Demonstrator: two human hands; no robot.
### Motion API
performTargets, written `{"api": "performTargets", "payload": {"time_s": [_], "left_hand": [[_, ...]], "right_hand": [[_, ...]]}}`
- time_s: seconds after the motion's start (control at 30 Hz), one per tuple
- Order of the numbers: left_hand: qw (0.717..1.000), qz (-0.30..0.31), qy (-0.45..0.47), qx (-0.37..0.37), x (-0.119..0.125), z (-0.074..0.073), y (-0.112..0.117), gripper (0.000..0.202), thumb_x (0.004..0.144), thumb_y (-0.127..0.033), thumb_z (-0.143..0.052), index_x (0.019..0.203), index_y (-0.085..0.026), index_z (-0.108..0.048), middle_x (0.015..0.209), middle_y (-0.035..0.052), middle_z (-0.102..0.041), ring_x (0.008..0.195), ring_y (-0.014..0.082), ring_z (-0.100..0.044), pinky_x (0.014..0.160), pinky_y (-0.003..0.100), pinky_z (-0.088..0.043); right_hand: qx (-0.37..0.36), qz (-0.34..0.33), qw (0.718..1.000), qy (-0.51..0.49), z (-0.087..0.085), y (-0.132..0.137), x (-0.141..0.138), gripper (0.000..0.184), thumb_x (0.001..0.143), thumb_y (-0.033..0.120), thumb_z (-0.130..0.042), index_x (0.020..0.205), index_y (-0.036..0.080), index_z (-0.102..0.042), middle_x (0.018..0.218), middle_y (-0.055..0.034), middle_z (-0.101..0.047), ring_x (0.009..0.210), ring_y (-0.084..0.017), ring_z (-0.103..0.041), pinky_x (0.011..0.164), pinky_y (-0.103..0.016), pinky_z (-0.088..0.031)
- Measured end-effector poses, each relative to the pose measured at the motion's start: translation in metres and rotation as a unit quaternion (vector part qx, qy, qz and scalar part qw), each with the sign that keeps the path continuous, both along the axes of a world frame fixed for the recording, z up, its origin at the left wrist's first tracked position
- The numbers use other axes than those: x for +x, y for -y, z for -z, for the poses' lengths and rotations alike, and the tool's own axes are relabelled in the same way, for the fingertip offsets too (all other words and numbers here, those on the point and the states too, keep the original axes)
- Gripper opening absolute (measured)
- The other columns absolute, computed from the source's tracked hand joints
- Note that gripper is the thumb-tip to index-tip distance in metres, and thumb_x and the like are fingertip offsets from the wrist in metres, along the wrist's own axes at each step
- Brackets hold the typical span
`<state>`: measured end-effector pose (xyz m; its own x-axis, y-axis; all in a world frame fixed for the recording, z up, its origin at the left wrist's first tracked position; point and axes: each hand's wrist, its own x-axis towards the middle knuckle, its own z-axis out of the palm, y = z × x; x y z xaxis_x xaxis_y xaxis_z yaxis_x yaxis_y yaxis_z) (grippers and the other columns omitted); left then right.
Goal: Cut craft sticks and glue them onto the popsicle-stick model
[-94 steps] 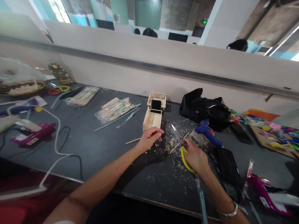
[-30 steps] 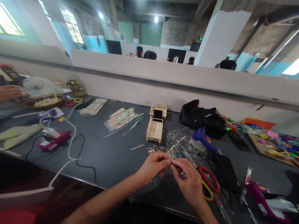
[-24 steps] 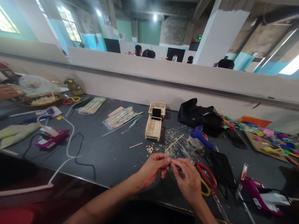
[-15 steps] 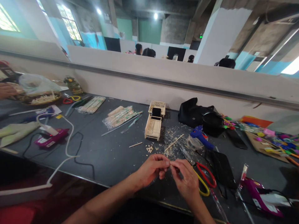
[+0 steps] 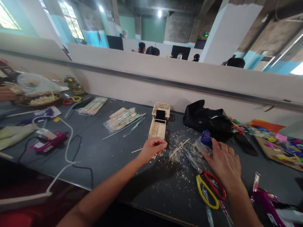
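My left hand [image 5: 151, 148] rests on the dark table with its fingers curled in a pinch just in front of a small wooden stick model [image 5: 157, 129]; what it pinches is too small to make out. My right hand [image 5: 224, 163] lies over the blue glue gun [image 5: 204, 140], fingers spread round its handle. Scissors with yellow and red handles [image 5: 209, 189] lie below that hand, blades pointing up left. A thin wooden stick [image 5: 179, 148] lies between the hands amid wood shavings.
Packs of sticks [image 5: 121, 117] lie at mid-left, a magenta glue gun [image 5: 48, 142] with white cable at left, a black bag [image 5: 203, 118] at back right, coloured craft bits [image 5: 279, 142] far right. Another person's hand [image 5: 6, 93] shows at the left edge.
The hands, pinched together near the table's front edge half a second ago, have parted: the left went forward toward the model, the right went right onto the blue glue gun.
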<state>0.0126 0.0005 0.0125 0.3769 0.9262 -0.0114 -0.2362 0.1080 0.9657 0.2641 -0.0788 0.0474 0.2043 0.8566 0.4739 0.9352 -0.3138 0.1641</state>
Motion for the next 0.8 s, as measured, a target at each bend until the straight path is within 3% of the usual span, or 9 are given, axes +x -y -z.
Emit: {"api": "performTargets", "payload": {"time_s": [0.17, 0.3, 0.37, 0.47, 0.53, 0.57, 0.67, 0.8], "left_hand": [[0.999, -0.031, 0.017, 0.005, 0.0, 0.012, 0.001, 0.041, 0.057, -0.051, -0.083, 0.069, -0.015, -0.07, 0.044, -0.0062, -0.05, 0.04, 0.0056, -0.04, 0.044, 0.021, -0.033], [0.999, -0.035, 0.027, -0.016, -0.003, 0.021, 0.002, 0.044, 0.055, -0.054, -0.084, 0.07, -0.015, -0.072, 0.043, -0.0057, -0.049, 0.039, 0.0064, -0.04, 0.042, 0.022, -0.032], [0.999, -0.037, 0.03, -0.022, -0.005, 0.022, -0.001, 0.045, 0.053, -0.055, -0.084, 0.069, -0.015, -0.072, 0.042, -0.0059, -0.049, 0.039, 0.0063, -0.039, 0.043, 0.022, -0.032], [0.998, -0.042, 0.035, -0.021, -0.01, 0.019, -0.004, 0.045, 0.051, -0.055, -0.085, 0.067, -0.016, -0.073, 0.043, -0.0055, -0.049, 0.04, 0.0061, -0.039, 0.043, 0.022, -0.034], [0.998, -0.045, 0.036, -0.014, -0.013, 0.018, -0.006, 0.045, 0.052, -0.055, -0.085, 0.068, -0.015, -0.074, 0.046, -0.0044, -0.052, 0.041, 0.0061, -0.04, 0.044, 0.022, -0.035], [0.998, -0.046, 0.036, -0.005, -0.014, 0.018, -0.007, 0.044, 0.053, -0.055, -0.085, 0.068, -0.015, -0.074, 0.048, -0.0035, -0.053, 0.042, 0.0061, -0.04, 0.044, 0.022, -0.035], [0.998, -0.043, 0.031, 0.034, -0.017, 0.019, -0.008, 0.039, 0.059, -0.052, -0.084, 0.07, -0.016, -0.076, 0.06, 0.0002, -0.061, 0.044, 0.0061, -0.043, 0.045, 0.022, -0.038], [0.997, -0.037, 0.01, 0.064, -0.019, 0.02, -0.008, 0.035, 0.062, -0.05, -0.082, 0.072, -0.017, -0.077, 0.069, 0.0037, -0.065, 0.048, 0.0076, -0.046, 0.047, 0.023, -0.041]], "right_hand": [[0.074, -0.041, 0.994, -0.076, 0.023, -0.006, 0.024, 0.047, 0.087, 0.045, -0.046, 0.117, 0.013, -0.064, 0.086, -0.018, -0.07, 0.077, -0.034, -0.062, 0.066, -0.047, -0.048], [0.157, -0.102, 0.947, -0.262, 0.02, 0.001, 0.018, 0.05, 0.083, 0.061, -0.052, 0.104, 0.019, -0.069, 0.09, -0.0128, -0.072, 0.082, -0.031, -0.064, 0.074, -0.044, -0.051], [0.178, -0.107, 0.896, -0.393, 0.019, 0.008, 0.001, 0.045, 0.077, 0.06, -0.063, 0.096, 0.02, -0.071, 0.086, -0.01, -0.072, 0.076, -0.028, -0.065, 0.07, -0.04, -0.051], [0.132, -0.157, 0.759, -0.618, 0.028, 0.016, -0.027, 0.04, 0.081, 0.055, -0.066, 0.096, 0.019, -0.074, 0.076, -0.0067, -0.071, 0.055, -0.019, -0.058, 0.057, -0.034, -0.05], [0.084, -0.214, 0.694, -0.682, 0.039, 0.018, -0.039, 0.043, 0.081, 0.059, -0.065, 0.094, 0.019, -0.075, 0.07, -0.0063, -0.07, 0.053, -0.018, -0.059, 0.053, -0.032, -0.049], [0.051, -0.234, 0.679, -0.694, 0.045, 0.019, -0.043, 0.044, 0.082, 0.061, -0.063, 0.092, 0.019, -0.076, 0.068, -0.0062, -0.07, 0.054, -0.019, -0.06, 0.054, -0.031, -0.05], [-0.039, -0.264, 0.669, -0.694, 0.06, 0.021, -0.046, 0.047, 0.082, 0.063, -0.061, 0.088, 0.019, -0.078, 0.063, -0.0066, -0.069, 0.056, -0.02, -0.063, 0.054, -0.029, -0.052], [-0.043, -0.215, 0.686, -0.694, 0.07, 0.026, -0.046, 0.049, 0.081, 0.065, -0.061, 0.092, 0.02, -0.078, 0.071, -0.0085, -0.073, 0.058, -0.02, -0.065, 0.056, -0.029, -0.056]]}}
